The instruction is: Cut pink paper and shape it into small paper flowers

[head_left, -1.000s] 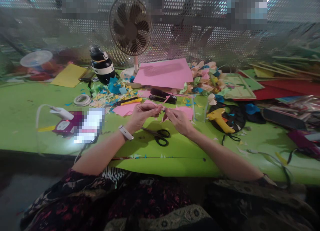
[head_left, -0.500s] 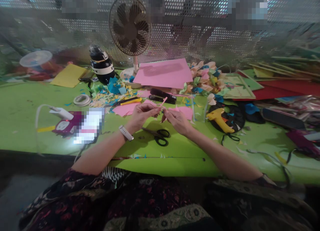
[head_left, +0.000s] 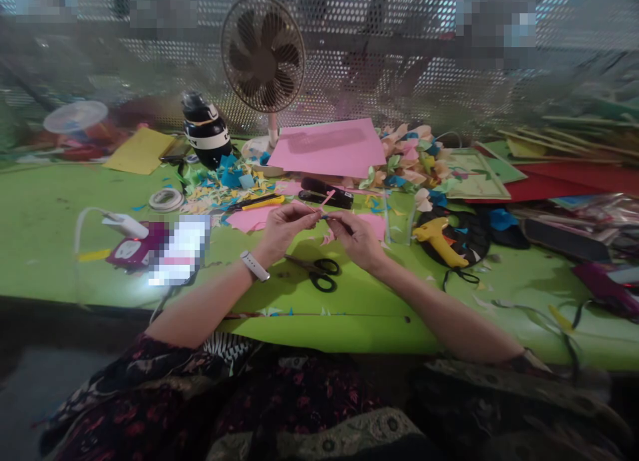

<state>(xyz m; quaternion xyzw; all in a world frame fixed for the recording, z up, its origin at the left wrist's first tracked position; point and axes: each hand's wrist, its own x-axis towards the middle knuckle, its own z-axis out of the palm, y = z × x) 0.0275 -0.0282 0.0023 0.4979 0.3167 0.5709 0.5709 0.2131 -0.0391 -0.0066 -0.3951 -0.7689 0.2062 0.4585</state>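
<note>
My left hand (head_left: 285,233) pinches a narrow pink paper strip (head_left: 328,197), which sticks up between thumb and forefinger. The fingers of my right hand (head_left: 358,240) are pressed together at the same spot, on a tiny dark bit that I cannot make out. Both sets of fingertips meet over the middle of the green table. Black-handled scissors (head_left: 323,275) lie just below the hands, their blades pointing left. Behind the fingers are pink paper pieces (head_left: 252,219) and a black stapler (head_left: 327,192).
A yellow glue gun (head_left: 439,240) rests on a black round holder to the right. A lit phone (head_left: 182,251) and a white tape roll (head_left: 166,199) are on the left. Further back stand a fan (head_left: 263,54), a black bottle (head_left: 207,132) and a pink sheet (head_left: 327,145).
My right hand's fingers have turned slightly and closed in against the left fingertips. The pink strip has shifted only a little. The scissors and the other things lie where they were.
</note>
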